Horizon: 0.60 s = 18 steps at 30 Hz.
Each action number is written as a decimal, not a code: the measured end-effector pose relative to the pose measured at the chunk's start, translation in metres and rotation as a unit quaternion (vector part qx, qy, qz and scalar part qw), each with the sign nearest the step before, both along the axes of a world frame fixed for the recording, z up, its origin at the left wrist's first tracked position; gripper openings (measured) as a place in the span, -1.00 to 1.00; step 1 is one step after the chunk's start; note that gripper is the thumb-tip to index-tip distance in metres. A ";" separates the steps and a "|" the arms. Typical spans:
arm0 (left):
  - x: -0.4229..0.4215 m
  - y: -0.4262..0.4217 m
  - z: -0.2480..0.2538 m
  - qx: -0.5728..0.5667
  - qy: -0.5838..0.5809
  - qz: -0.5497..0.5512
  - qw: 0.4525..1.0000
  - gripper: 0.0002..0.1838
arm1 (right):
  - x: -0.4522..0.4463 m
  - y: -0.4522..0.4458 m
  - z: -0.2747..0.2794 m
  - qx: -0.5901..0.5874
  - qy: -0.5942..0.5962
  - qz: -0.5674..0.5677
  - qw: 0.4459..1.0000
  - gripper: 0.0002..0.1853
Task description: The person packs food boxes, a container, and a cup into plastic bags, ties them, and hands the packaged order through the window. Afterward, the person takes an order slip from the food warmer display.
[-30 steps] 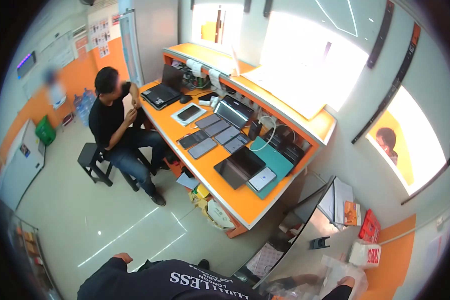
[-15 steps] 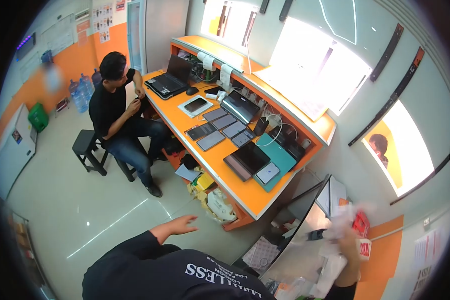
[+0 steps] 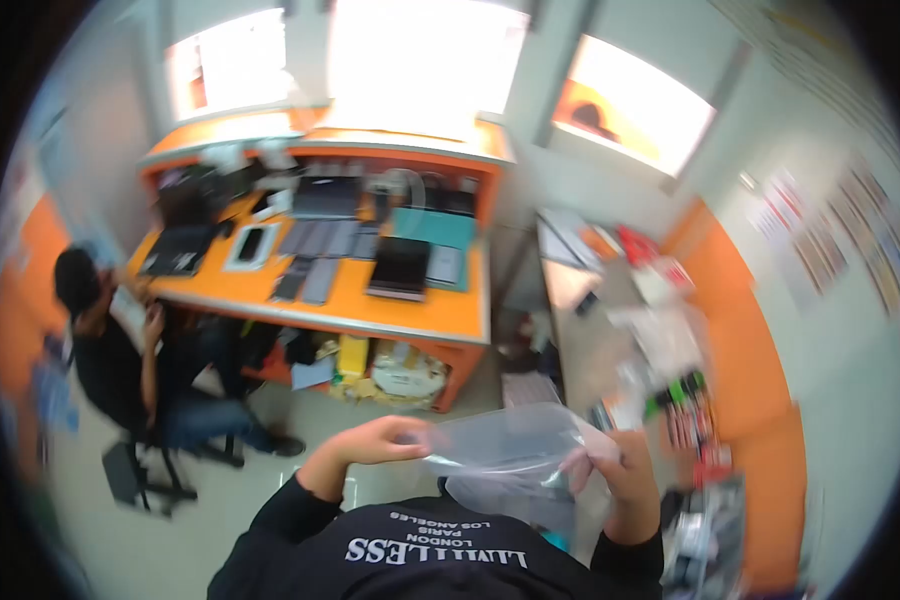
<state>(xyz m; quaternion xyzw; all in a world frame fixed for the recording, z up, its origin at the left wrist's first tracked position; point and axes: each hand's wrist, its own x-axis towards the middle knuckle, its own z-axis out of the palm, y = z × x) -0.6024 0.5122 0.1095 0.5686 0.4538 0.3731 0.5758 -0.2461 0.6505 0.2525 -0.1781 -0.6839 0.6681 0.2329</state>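
bag (image 3: 500,440): long axis runs from left to right | left hand (image 3: 378,440): fingers pinch its left end | right hand (image 3: 620,468): fingers pinch its right end, neither nearer

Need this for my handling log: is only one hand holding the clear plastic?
No, the left hand and the right hand both hold the clear plastic, one at each side.

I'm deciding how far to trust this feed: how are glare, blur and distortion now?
Head view: the middle window washes out to white; head view: blur softens the seated person and the smartphones; head view: fisheye curvature, with dark corners; head view: the clear plastic bag shows pale reflections, yet the shirt lettering reads.
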 end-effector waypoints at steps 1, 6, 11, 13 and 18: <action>-0.015 -0.009 -0.018 -0.017 -0.071 -0.078 0.994 -0.58 | 0.015 -0.023 0.000 0.037 -0.083 -0.068 0.994 -0.84; 0.055 -0.034 -0.032 -0.194 -0.597 -0.203 0.752 -0.32 | 0.066 -0.182 -0.060 0.073 -0.144 -0.359 0.919 -0.68; 0.183 -0.092 -0.051 -0.424 -0.446 -0.201 0.762 -0.40 | 0.116 -0.342 -0.097 0.085 -0.201 -0.646 0.731 -0.67; 0.221 -0.115 -0.072 -0.445 -0.350 -0.232 0.791 -0.48 | 0.142 -0.417 -0.099 -0.033 -0.201 -0.688 0.697 -0.69; 0.313 -0.173 -0.104 -0.448 -0.172 -0.331 0.812 -0.67 | 0.175 -0.610 -0.115 -0.012 -0.205 -0.811 0.548 -0.72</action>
